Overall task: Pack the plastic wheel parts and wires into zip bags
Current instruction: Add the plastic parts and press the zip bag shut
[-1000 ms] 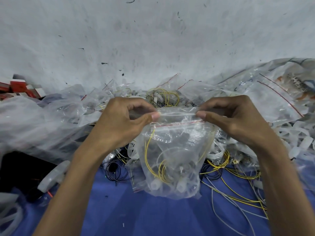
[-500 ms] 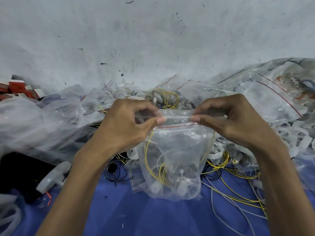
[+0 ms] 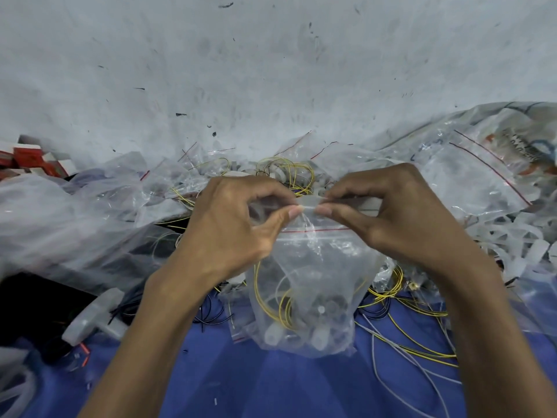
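Pinching zip bag [image 3: 304, 267] top edge, left hand [image 3: 232, 233] beside right hand [image 3: 401, 224]

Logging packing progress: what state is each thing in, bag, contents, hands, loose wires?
zip bag: filled, held up by its top edge; seal not readable.
left hand: pinches the bag's top edge.
right hand: pinches the top edge too.
yellow wire: coiled inside the bag.
plastic wheel parts: at the bag's bottom.
loose wires: unpacked, on the blue cloth.

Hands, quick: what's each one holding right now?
Left hand: pinches the top edge of the zip bag.
Right hand: pinches the same top edge, beside the left.
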The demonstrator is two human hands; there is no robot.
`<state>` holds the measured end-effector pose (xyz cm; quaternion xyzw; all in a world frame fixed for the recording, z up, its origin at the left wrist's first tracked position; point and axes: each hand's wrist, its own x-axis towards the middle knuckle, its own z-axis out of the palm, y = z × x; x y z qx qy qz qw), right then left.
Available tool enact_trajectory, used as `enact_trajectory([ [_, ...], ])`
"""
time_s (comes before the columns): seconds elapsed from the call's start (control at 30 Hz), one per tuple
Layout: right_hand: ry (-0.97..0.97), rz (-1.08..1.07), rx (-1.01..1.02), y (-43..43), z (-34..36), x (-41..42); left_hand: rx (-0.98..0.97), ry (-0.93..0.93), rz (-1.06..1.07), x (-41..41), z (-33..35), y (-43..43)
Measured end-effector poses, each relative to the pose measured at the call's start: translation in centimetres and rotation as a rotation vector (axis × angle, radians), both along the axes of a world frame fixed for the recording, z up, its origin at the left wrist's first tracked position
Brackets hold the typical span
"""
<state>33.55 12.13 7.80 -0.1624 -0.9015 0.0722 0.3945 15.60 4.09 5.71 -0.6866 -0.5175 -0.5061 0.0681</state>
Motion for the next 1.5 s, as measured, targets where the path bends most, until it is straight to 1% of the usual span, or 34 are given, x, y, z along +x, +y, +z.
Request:
enact_trajectory([
  [0.13, -0.029, 0.000, 0.000, 0.1, -0.4, -0.7, -0.004, 0.010, -0.028, 0.4, -0.1, 0.1],
  [0.37, -0.087, 0.002, 0.087, 0.1, -0.5, -0.6, -0.022, 0.015, -0.016, 0.9, 0.1, 0.0],
  [0.53, -0.094, -0.031, 0.019, 0.4, -0.8, -0.9, -0.043, 0.001, 0.009, 0.6, -0.3, 0.2],
  [0.67, -0.122, -0.050, 0.060, 0.5, -1.4, -1.7, -0.052, -0.005, 0.021, 0.3, -0.5, 0.6],
  [0.8, -0.060, -0.136, 0.128, 0.6, -1.7, -2.3, -0.040, -0.023, -0.005, 0.3, -0.4, 0.7],
  [0.87, -0.029, -0.149, 0.142, 0.7, -2.0, -2.5, -0.075, -0.032, -0.024, -0.3, -0.4, 0.7],
  [1.0, 0.045, -0.134, 0.108, 1.3, -3.4, -3.2, -0.122, 0.077, 0.013, -1.4, -0.7, 0.9],
  [1.07, 0.110, -0.100, 0.085, 1.5, -4.2, -3.7, -0.129, 0.077, 0.001, -1.1, -0.9, 0.9],
  [1.13, 0.163, -0.068, 0.061, 1.7, -5.1, -4.4, -0.077, 0.075, 0.015, -0.7, -1.2, 1.2],
  [1.2, 0.201, -0.050, 0.039, 1.9, -5.7, -4.8, -0.020, 0.041, 0.009, -0.4, -1.5, 1.6],
  [1.3, 0.234, -0.021, 0.023, 2.1, -6.2, -5.3, 0.013, -0.006, -0.015, -0.4, -1.8, 2.1],
  [1.43, 0.243, -0.057, 0.016, 2.2, -6.1, -5.4, -0.022, -0.044, -0.026, -0.9, -2.1, 2.5],
  [1.5, 0.205, -0.127, 0.045, 2.4, -5.6, -5.2, -0.058, -0.078, 0.006, -1.6, -2.0, 3.0],
])
